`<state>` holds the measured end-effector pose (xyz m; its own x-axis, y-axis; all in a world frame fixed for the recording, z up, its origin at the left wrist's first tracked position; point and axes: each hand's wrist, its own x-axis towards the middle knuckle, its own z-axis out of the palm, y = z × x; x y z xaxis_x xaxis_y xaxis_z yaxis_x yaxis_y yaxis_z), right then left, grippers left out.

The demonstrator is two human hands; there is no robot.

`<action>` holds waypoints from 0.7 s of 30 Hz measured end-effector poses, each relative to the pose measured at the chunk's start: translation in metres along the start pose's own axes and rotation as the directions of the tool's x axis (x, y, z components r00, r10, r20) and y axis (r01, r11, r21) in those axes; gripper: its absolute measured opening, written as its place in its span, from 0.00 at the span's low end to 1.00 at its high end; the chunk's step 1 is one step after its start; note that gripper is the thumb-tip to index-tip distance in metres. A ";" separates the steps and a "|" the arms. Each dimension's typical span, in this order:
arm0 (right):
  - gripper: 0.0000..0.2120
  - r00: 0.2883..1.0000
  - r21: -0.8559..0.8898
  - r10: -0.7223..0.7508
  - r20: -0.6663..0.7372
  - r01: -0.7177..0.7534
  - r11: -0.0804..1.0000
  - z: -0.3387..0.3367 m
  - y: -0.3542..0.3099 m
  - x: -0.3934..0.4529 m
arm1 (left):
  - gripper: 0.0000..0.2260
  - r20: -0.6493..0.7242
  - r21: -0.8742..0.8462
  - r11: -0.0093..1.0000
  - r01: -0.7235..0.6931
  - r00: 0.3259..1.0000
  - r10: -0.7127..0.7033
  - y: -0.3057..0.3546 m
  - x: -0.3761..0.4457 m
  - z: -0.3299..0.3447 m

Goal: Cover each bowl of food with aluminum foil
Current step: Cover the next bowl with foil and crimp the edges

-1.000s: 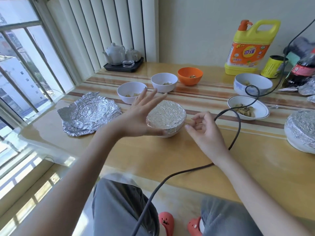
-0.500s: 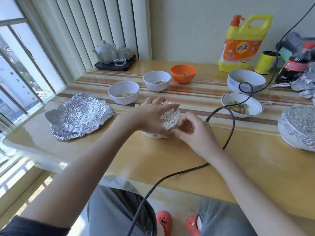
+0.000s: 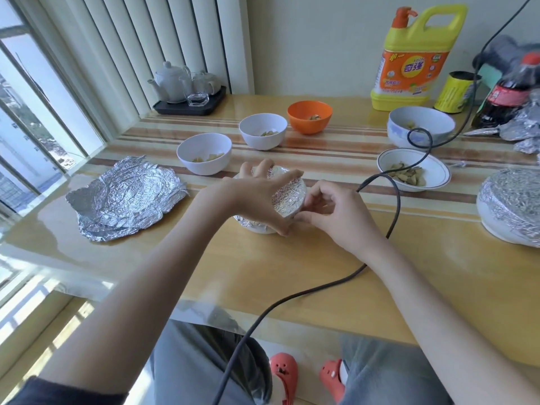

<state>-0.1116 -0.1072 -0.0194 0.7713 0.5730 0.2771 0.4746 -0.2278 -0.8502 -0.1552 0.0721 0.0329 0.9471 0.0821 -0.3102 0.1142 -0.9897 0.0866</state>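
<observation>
While the left hand (image 3: 257, 197) lies curled over the foil-covered bowl (image 3: 287, 197) at the table's (image 3: 292, 276) middle, the right hand (image 3: 336, 211) pinches its foil edge — loose foil sheets (image 3: 125, 197) lie left, five uncovered bowls beyond.

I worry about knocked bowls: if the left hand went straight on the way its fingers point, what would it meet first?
Probably the right hand, just past the foil-covered bowl that the left hand grips; depth is unclear.
</observation>
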 end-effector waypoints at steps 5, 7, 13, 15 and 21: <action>0.12 0.997 0.010 0.045 0.055 -0.045 0.999 -0.005 -0.004 0.007 | 0.49 -0.012 0.017 1.000 0.005 1.000 -0.005 0.000 0.001 0.001; 0.12 0.994 0.004 0.060 0.087 -0.061 0.998 -0.006 -0.007 0.011 | 0.48 -0.010 0.027 1.000 0.007 1.000 -0.007 0.001 0.001 0.001; 0.17 0.994 -0.047 0.098 -0.052 -0.101 0.994 -0.009 -0.001 0.015 | 0.48 -0.020 -0.052 0.992 0.118 0.993 -0.119 0.007 0.001 0.001; 0.13 0.985 -0.034 0.097 -0.142 -0.103 0.994 -0.005 0.000 0.011 | 0.50 -0.012 -0.110 0.962 0.250 0.967 -0.253 0.017 0.000 0.000; 0.08 0.980 0.018 0.119 -0.163 -0.117 0.993 0.006 -0.010 -0.009 | 0.62 0.173 -0.126 0.925 0.357 0.927 -0.334 0.024 -0.007 -0.021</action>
<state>-0.1258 -0.1052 -0.0156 0.8808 0.4062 0.2432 0.3731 -0.2792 -0.8848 -0.1529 0.0497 0.0567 0.7876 0.3867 -0.4797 0.4820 -0.8717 0.0887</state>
